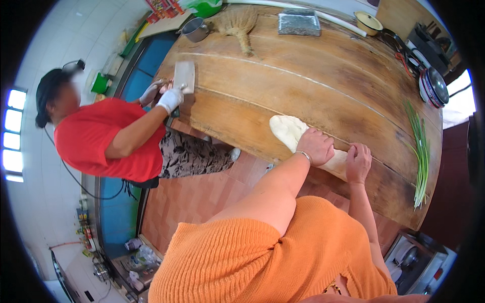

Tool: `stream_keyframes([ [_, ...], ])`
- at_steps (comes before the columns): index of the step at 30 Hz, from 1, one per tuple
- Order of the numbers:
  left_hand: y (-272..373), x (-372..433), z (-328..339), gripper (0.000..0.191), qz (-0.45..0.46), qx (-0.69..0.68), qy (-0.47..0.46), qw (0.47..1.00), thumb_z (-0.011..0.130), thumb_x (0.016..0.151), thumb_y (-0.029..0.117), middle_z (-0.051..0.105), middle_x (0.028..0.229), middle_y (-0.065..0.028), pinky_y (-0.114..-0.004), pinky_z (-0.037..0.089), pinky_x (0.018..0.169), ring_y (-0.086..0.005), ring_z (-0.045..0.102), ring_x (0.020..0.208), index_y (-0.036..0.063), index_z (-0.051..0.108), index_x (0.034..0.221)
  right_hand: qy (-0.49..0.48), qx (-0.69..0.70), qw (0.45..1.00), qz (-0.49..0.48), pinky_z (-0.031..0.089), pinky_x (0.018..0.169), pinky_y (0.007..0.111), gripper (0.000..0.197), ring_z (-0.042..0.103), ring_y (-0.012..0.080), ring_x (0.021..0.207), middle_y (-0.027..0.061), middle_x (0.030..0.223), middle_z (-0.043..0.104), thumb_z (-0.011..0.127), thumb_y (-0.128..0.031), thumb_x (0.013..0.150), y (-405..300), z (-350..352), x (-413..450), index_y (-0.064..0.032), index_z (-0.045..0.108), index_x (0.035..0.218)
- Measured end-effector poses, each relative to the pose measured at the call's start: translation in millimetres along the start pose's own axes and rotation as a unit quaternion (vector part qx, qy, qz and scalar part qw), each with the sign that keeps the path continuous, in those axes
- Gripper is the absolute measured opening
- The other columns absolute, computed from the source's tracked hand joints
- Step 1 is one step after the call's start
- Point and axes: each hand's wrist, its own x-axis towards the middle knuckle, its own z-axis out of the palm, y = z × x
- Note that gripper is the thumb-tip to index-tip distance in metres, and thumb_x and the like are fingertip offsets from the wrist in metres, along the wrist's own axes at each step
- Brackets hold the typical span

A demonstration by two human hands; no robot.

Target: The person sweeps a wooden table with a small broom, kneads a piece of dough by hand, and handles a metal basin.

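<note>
A long, flattened piece of pale dough point(288, 130) lies slantwise near the front edge of the wooden table point(303, 89). My left hand point(315, 147), with a bracelet at the wrist, has its fingers curled on the middle of the dough and hides part of it. At the dough's right end, my right hand point(359, 163) bends its fingers over it. The stretch between the two hands is thinner and smoother than the lumpy left end. Both hands are bare.
Left, a co-worker in white gloves holds a cleaver point(184, 77) at the table. Green onions point(418, 159) lie right, near stacked bowls point(435, 88). Along the far side are a straw brush point(240, 26), a metal mug point(195, 29), a stone block point(299, 22) and an enamel pot point(367, 23).
</note>
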Motion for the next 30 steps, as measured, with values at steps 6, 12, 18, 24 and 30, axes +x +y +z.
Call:
stream_keyframes([
  [6, -3.4, 21.0, -0.9, 0.021, -0.049, -0.007, -0.069, 0.996, 0.050, 0.084, 0.028, 0.067, 0.078, -0.0075, -0.038, 0.044, 0.078, -0.0240, 0.064, 0.079, 0.0128, 0.064, 0.080, 0.017, 0.020, 1.000, 0.008, 0.046, 0.077, 0.040, 0.010, 0.059, 0.0288, 0.083, 0.0094, 0.085, 0.063, 0.057, -0.013, 0.089, 7.3, 4.0, 14.0, -0.0068, 0.065, 0.087],
  [12, -11.6, 35.6, 14.2, 0.022, -0.084, -0.015, -0.056, 0.995, 0.050, 0.086, 0.028, 0.068, 0.081, -0.0093, -0.040, 0.046, 0.078, -0.0273, 0.064, 0.080, 0.0111, 0.064, 0.083, 0.019, 0.015, 1.000, 0.007, 0.046, 0.079, 0.041, 0.015, 0.057, 0.0312, 0.088, 0.0122, 0.089, 0.062, 0.052, -0.013, 0.093, 9.1, 5.4, 12.0, -0.0046, 0.064, 0.090],
  [18, -8.6, 56.0, 6.4, 0.029, -0.161, -0.053, -0.029, 0.985, 0.047, 0.090, 0.030, 0.069, 0.085, -0.0098, -0.042, 0.045, 0.085, -0.0286, 0.063, 0.087, 0.0096, 0.067, 0.085, 0.072, -0.013, 0.996, -0.054, 0.046, 0.081, 0.042, 0.019, 0.058, 0.0329, 0.089, 0.0136, 0.090, 0.063, 0.048, -0.016, 0.095, 17.5, 9.2, 14.6, -0.0051, 0.064, 0.093],
  [24, 6.2, 32.1, -45.7, 0.045, -0.151, 0.009, -0.163, 0.975, 0.038, 0.095, 0.039, 0.071, 0.096, -0.0124, -0.041, 0.041, 0.089, -0.0260, 0.064, 0.094, 0.0096, 0.072, 0.090, -0.010, -0.079, 0.990, -0.114, 0.046, 0.077, 0.043, 0.021, 0.060, 0.0308, 0.085, 0.0091, 0.090, 0.065, 0.048, -0.020, 0.095, -5.5, -6.2, -21.6, -0.0096, 0.066, 0.096],
  [30, -26.3, -36.3, -40.2, 0.019, -0.059, 0.025, 0.114, 0.991, 0.054, 0.085, 0.024, 0.061, 0.077, -0.0073, -0.040, 0.040, 0.088, -0.0258, 0.058, 0.085, 0.0110, 0.065, 0.077, 0.032, -0.133, 0.974, -0.180, 0.045, 0.069, 0.038, 0.018, 0.062, 0.0234, 0.078, 0.0026, 0.087, 0.066, 0.052, -0.026, 0.092, -57.9, -2.9, -53.9, -0.0164, 0.067, 0.097],
])
